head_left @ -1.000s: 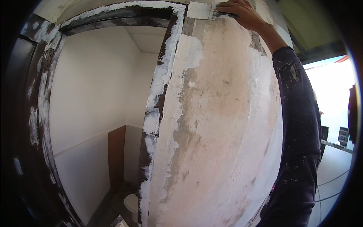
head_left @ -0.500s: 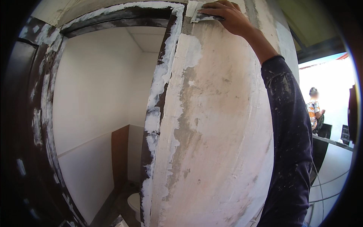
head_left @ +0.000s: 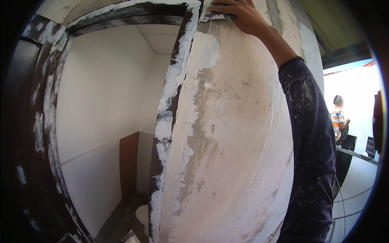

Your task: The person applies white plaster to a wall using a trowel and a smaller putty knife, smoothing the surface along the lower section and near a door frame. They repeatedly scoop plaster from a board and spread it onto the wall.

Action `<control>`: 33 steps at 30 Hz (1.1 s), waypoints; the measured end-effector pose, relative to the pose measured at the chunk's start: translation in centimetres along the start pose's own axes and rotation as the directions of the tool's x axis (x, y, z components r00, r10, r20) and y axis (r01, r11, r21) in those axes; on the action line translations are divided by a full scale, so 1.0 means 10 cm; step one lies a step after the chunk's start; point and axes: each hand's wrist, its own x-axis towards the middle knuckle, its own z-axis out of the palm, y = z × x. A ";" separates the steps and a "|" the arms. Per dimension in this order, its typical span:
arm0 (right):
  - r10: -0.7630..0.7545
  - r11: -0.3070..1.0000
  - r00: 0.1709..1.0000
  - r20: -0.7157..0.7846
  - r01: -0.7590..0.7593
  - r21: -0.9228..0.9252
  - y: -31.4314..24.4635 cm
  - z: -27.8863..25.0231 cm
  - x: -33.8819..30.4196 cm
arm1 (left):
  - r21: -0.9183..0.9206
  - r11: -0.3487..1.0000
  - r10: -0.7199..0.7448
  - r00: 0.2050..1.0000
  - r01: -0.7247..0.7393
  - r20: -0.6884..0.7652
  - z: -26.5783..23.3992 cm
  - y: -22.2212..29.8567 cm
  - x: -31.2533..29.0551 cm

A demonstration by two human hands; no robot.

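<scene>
Up at the top edge, my right hand (head_left: 246,17) is closed on a putty scraper (head_left: 216,17). Its wide, putty-smeared blade lies against the wall (head_left: 239,121), just right of the door frame's upper corner. Fresh pale filler (head_left: 208,50) coats the wall below the blade, beside bare grey patches. White putty covers much of the dark door frame (head_left: 175,107). My left hand is out of sight. A putty-marked flat piece (head_left: 129,237) pokes in at the lower edge; what holds it, if anything, is hidden.
Through the doorway are a white toilet (head_left: 142,213) and a brown panel (head_left: 129,166). A dark door (head_left: 20,121) stands at the left. Far right, another person (head_left: 338,117) stands beyond a ledge (head_left: 356,154), with loose cables (head_left: 343,202) hanging below it.
My right hand and the scraper have shifted slightly left and up along the wall, still closed together. The whole view has moved a little.
</scene>
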 end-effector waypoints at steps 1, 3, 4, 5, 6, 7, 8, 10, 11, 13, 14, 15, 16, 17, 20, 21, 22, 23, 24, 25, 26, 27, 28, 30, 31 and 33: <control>-0.005 1.000 1.000 0.005 0.005 -0.001 0.00 0.01 0.01 | 0.001 1.000 0.000 1.000 0.000 0.000 0.00 0.00 0.00; -0.022 1.000 1.000 0.006 0.022 -0.009 0.00 0.03 0.02 | 0.000 1.000 0.000 1.000 0.000 0.001 0.00 0.00 0.00; -0.031 0.999 1.000 0.008 0.031 -0.013 -0.01 0.04 0.02 | 0.000 1.000 -0.002 1.000 0.002 0.000 0.00 0.00 0.00; -0.034 0.999 0.999 0.008 0.034 -0.017 0.00 0.04 0.02 | 0.000 1.000 -0.002 1.000 0.002 0.001 0.00 0.00 0.00; -0.038 0.999 0.999 0.010 0.038 -0.021 0.00 0.04 0.02 | 0.000 1.000 -0.004 1.000 0.004 0.001 0.00 -0.01 0.00; -0.041 0.999 0.999 0.012 0.041 -0.025 0.00 0.04 0.01 | 0.001 1.000 -0.005 1.000 0.005 0.002 0.00 -0.01 0.01; -0.054 0.998 0.998 0.020 0.054 -0.041 0.00 0.04 0.01 | 0.001 1.000 -0.006 1.000 0.006 0.002 0.00 -0.01 0.01; -0.078 0.994 0.996 0.038 0.081 -0.074 0.01 0.04 0.01 | 0.000 1.000 -0.009 1.000 0.009 0.005 0.00 -0.01 0.02; -0.081 0.994 0.996 0.040 0.084 -0.070 0.02 0.04 0.01 | 0.000 1.000 -0.009 1.000 0.009 0.007 0.01 -0.01 0.02; -0.088 0.994 0.995 0.048 0.091 -0.065 0.05 0.05 0.02 | -0.002 1.000 -0.013 1.000 0.013 0.013 0.02 -0.01 0.04; -0.094 0.991 0.994 0.054 0.099 -0.087 0.07 0.05 0.01 | -0.001 1.000 -0.013 1.000 0.013 0.016 0.02 -0.01 0.04; -0.099 0.988 0.993 0.061 0.106 -0.108 0.10 0.05 0.00 | -0.001 1.000 -0.014 1.000 0.014 0.020 0.03 -0.01 0.05; -0.107 0.985 0.992 0.068 0.115 -0.129 0.13 0.05 -0.03 | -0.004 1.000 -0.014 1.000 0.015 0.026 0.04 -0.01 0.06; -0.101 0.986 0.992 0.076 0.110 -0.123 0.16 0.04 -0.07 | -0.005 1.000 -0.016 0.999 0.016 0.030 0.05 -0.01 0.06; -0.033 0.971 0.996 0.088 0.052 -0.232 0.27 -0.07 -0.30 | -0.004 1.000 -0.014 0.999 0.014 0.050 0.06 0.03 0.05; 0.020 0.938 0.996 0.089 0.012 -0.346 0.29 -0.12 -0.42 | -0.004 1.000 -0.013 0.998 0.013 0.056 0.06 0.04 0.03; 0.132 0.885 0.982 0.132 -0.056 -0.462 0.31 -0.16 -0.51 | -0.004 1.000 -0.009 0.998 0.009 0.065 0.07 0.05 0.03; 0.073 0.891 0.995 0.066 -0.035 -0.453 0.32 -0.18 -0.56 | -0.005 1.000 -0.010 0.997 0.010 0.072 0.08 0.06 0.01; 0.079 0.893 0.996 0.051 -0.048 -0.448 0.31 -0.19 -0.60 | -0.003 1.000 -0.012 0.997 0.012 0.079 0.09 0.07 0.00; 0.160 0.876 0.984 0.074 -0.107 -0.471 0.29 -0.19 -0.62 | -0.002 1.000 -0.012 0.996 0.012 0.083 0.10 0.08 -0.01; 0.084 0.908 0.996 0.008 -0.073 -0.412 0.26 -0.18 -0.61 | -0.001 1.000 -0.011 0.996 0.011 0.088 0.11 0.08 -0.02; 0.080 0.920 0.997 -0.020 -0.082 -0.382 0.21 -0.14 -0.57 | -0.002 1.000 -0.012 0.996 0.012 0.090 0.12 0.08 -0.03; 0.107 0.925 0.994 -0.016 -0.106 -0.366 0.14 -0.10 -0.51 | -0.001 1.000 -0.011 0.996 0.011 0.091 0.14 0.08 -0.04; 0.028 0.915 1.000 -0.010 -0.030 -0.403 0.03 -0.03 -0.38 | -0.003 1.000 -0.009 0.996 0.010 0.093 0.16 0.08 -0.06; 0.024 0.922 1.000 0.007 -0.019 -0.386 -0.02 -0.01 -0.31 | -0.002 1.000 -0.009 0.996 0.010 0.093 0.16 0.09 -0.07; 0.019 0.932 1.000 0.003 -0.016 -0.362 -0.10 0.04 -0.20 | -0.003 1.000 -0.007 0.996 0.008 0.089 0.16 0.09 -0.08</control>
